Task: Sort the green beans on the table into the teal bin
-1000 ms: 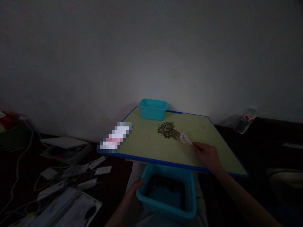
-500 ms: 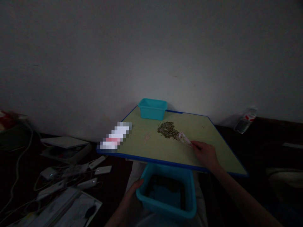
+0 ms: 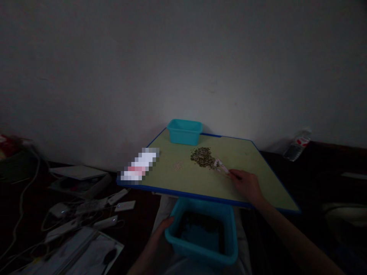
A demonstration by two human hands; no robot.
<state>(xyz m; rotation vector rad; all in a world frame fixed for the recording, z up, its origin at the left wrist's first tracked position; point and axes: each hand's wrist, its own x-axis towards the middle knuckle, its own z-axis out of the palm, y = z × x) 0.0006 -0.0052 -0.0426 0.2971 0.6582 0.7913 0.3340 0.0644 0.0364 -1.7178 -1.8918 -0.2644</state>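
On the pale green rectangular tabletop with blue edging (image 3: 183,181), a loose heap of small dark and pale grains (image 3: 202,157) lies near the centre. The bare right hand (image 3: 247,186) is positioned at the near right part of the tabletop, its thumb and fingers closed in a pinch on the near end of a slim pinkish-white hand tool (image 3: 224,169). The tool extends from the fingertips toward the far left; its head meets the near right fringe of the heap. Its exact type is too dim to determine. The heap is therefore beyond the right hand and to its left, separated from the fingers by the tool's length. A small, sparse patch of pale grains (image 3: 178,165) lies left of the heap, apart from it. At the far left edge of the tabletop stands an upright turquoise plastic tub (image 3: 185,137). Below the near edge, a larger blue plastic basin (image 3: 200,256) rests on the lap, with dark material (image 3: 197,219) inside. The bare left hand (image 3: 163,235) has its thumb against the basin's left rim; its remaining fingers are hidden, so how far they are closed cannot be told.
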